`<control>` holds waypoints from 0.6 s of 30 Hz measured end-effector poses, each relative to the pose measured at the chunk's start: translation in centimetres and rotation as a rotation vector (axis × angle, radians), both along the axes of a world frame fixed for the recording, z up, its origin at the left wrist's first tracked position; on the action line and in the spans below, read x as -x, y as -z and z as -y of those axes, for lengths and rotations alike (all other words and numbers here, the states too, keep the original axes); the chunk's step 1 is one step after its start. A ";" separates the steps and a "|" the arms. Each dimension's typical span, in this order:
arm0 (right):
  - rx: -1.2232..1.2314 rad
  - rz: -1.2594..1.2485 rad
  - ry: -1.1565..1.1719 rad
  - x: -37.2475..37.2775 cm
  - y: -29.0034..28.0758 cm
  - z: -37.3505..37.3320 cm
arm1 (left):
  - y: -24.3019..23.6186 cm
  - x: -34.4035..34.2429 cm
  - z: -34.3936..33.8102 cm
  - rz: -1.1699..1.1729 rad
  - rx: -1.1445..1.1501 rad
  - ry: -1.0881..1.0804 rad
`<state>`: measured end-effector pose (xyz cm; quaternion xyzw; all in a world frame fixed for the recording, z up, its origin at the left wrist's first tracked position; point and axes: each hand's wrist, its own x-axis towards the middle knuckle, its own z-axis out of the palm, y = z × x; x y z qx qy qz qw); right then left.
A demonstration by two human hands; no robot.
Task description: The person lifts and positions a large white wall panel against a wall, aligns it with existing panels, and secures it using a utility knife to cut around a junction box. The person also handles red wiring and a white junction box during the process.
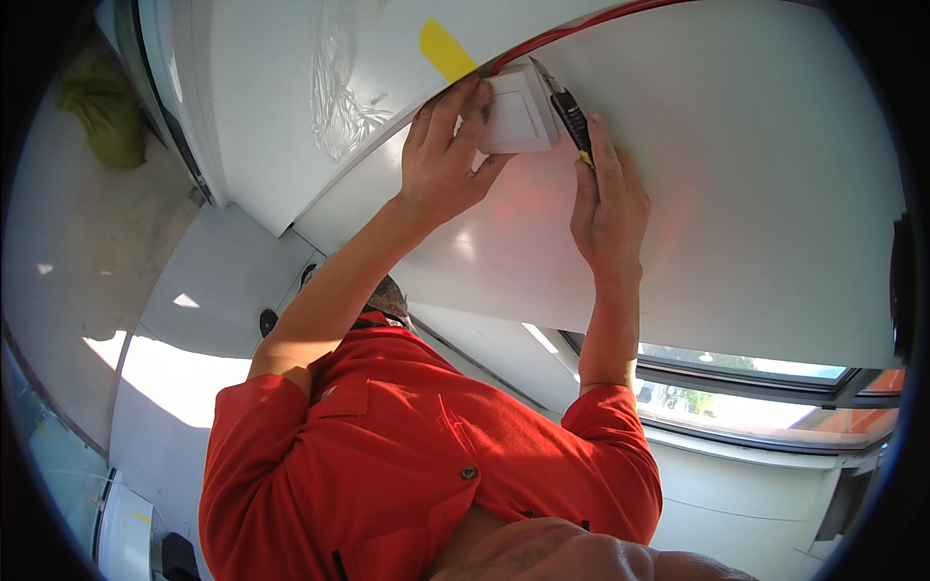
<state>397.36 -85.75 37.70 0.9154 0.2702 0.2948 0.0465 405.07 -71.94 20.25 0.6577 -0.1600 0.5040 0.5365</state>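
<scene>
A white square wall-switch-like box (515, 112) is on the pale panel, close to its edge. My left hand (448, 155) grips the box from its left side, thumb along the lower edge and fingers at the upper left. In my right hand (610, 198) is a black utility knife (572, 118) with a yellow end, its blade out and pointing up and left. The blade tip lies by the box's upper right corner; I cannot tell if it touches. Red cables (572, 31) run along the panel's edge to the top of the box.
Yellow tape (447, 50) is stuck on the white surface beyond the panel edge, near crumpled clear plastic film (341, 107). A window (727, 387) sits at lower right. An olive-green bag (105, 116) lies on the floor at far left.
</scene>
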 end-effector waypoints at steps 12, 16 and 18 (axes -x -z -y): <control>0.026 -0.008 0.070 0.3 -0.2 -0.4 | -0.5 0.3 -0.8 -0.015 -0.012 0.063; 0.014 -0.029 0.085 0.5 -0.5 -0.6 | -0.7 0.7 -0.8 -0.036 -0.029 0.039; 0.009 -0.034 0.082 0.6 -0.5 -0.7 | -0.7 0.7 -0.9 -0.041 -0.035 0.032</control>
